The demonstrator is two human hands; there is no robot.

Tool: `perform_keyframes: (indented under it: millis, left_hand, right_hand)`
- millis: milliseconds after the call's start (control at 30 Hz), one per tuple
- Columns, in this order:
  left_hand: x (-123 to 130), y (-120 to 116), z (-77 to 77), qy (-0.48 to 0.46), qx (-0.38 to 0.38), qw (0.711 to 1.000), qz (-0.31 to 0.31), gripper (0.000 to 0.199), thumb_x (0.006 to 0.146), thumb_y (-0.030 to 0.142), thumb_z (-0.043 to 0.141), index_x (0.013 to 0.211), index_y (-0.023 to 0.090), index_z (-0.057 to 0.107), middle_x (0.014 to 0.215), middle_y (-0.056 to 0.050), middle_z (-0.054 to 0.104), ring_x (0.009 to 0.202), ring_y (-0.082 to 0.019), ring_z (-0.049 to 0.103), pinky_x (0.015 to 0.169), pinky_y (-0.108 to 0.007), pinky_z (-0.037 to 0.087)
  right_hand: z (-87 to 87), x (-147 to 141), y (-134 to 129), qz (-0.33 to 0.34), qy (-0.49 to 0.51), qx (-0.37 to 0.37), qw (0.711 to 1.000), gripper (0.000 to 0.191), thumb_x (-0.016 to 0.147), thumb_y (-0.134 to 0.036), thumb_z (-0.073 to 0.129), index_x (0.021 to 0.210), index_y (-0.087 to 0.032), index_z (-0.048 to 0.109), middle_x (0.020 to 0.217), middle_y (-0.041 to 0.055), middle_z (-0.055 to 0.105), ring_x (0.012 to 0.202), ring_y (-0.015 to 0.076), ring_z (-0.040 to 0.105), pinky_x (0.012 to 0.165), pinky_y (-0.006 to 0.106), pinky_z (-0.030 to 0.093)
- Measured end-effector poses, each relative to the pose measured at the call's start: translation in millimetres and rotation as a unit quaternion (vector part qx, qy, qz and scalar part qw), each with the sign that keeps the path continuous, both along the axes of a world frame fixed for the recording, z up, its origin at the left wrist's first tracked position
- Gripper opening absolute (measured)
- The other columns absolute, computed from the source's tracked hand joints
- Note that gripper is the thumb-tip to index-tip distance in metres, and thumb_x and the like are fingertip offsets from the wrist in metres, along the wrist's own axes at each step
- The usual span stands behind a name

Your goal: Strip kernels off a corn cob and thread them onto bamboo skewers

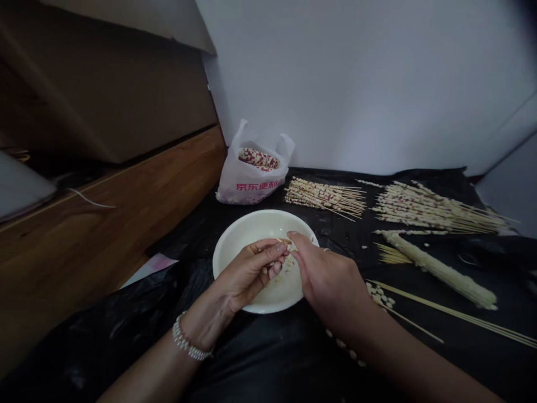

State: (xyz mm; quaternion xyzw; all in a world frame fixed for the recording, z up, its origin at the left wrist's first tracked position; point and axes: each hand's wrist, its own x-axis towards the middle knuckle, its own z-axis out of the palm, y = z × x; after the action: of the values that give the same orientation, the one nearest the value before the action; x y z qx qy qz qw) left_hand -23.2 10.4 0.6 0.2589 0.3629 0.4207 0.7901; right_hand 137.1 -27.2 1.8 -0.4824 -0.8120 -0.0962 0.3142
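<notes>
Over the white bowl (222, 254), my left hand (254, 271) is closed in a pinch, with pale corn kernels (290, 246) at its fingertips. My right hand (333, 282) meets it there, its thumb and curled fingers pressed together at the same spot. Whatever else the right hand grips is hidden behind its fingers. Several loose kernels (288, 267) lie in the bowl beneath both hands. A beaded bracelet (187, 338) circles my left wrist.
A white plastic bag (247, 184) holds speckled corn cobs (258, 158). Kernel-threaded skewers lie in a smaller bundle (314, 194) and a larger bundle (423, 207). At right are a stripped cob (444, 268), bare skewers (457, 313) and loose kernels (380, 295) on black plastic sheeting (268, 358).
</notes>
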Motion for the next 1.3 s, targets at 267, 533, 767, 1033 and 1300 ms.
perform_keyframes:
  millis: [267,533,767,1033,1300]
  left_hand:
    - [-7.1,9.7,-2.6,-0.092,-0.116,0.987,0.066,0.06,0.065,-0.02,0.033,0.113,0.003,0.06,0.107,-0.014,0.07,0.105,-0.02,0.068,0.095,-0.03,0.053]
    - [-1.0,3.4,9.2,-0.088,-0.122,0.985,0.084,0.034,0.08,-0.013,0.048,0.103,0.005,0.065,0.104,-0.012,0.071,0.092,-0.015,0.072,0.085,-0.021,0.058]
    - [-1.5,6.3,4.8,-0.063,-0.097,0.99,0.077,0.015,0.089,0.001,0.053,0.088,0.006,0.066,0.079,-0.007,0.07,0.062,-0.008,0.067,0.062,-0.016,0.058]
    - [-5.6,7.7,-1.8,-0.1,-0.092,0.99,0.034,0.014,0.091,0.008,0.054,0.094,0.006,0.068,0.07,-0.003,0.064,0.055,-0.006,0.06,0.055,-0.015,0.054]
    - [-3.2,8.2,0.7,-0.086,-0.073,0.991,0.076,0.009,0.088,0.008,0.06,0.09,0.008,0.069,0.076,-0.004,0.067,0.059,-0.007,0.063,0.054,-0.014,0.054]
  right_hand:
    - [2.5,5.7,3.6,-0.002,0.009,0.016,1.0,0.033,0.097,-0.014,0.038,0.12,-0.006,0.062,0.09,0.0145,0.076,0.074,0.0246,0.074,0.061,0.034,0.056]
    - [3.3,5.6,3.1,-0.012,0.0,0.021,1.0,0.033,0.098,-0.015,0.039,0.118,-0.006,0.063,0.088,0.014,0.077,0.069,0.0233,0.073,0.055,0.032,0.055]
    - [1.7,6.6,3.1,-0.016,-0.015,0.023,0.999,0.033,0.098,-0.015,0.038,0.121,-0.006,0.061,0.09,0.0134,0.076,0.069,0.0214,0.073,0.056,0.029,0.053]
    - [2.7,6.0,2.9,-0.02,-0.025,0.01,0.999,0.033,0.097,-0.013,0.038,0.123,-0.008,0.059,0.09,0.0117,0.076,0.069,0.0189,0.071,0.056,0.028,0.049]
    - [4.5,4.8,1.3,-0.018,-0.02,-0.007,1.0,0.026,0.094,-0.012,0.038,0.096,-0.015,0.064,0.067,0.0036,0.068,0.056,0.016,0.063,0.048,0.028,0.035]
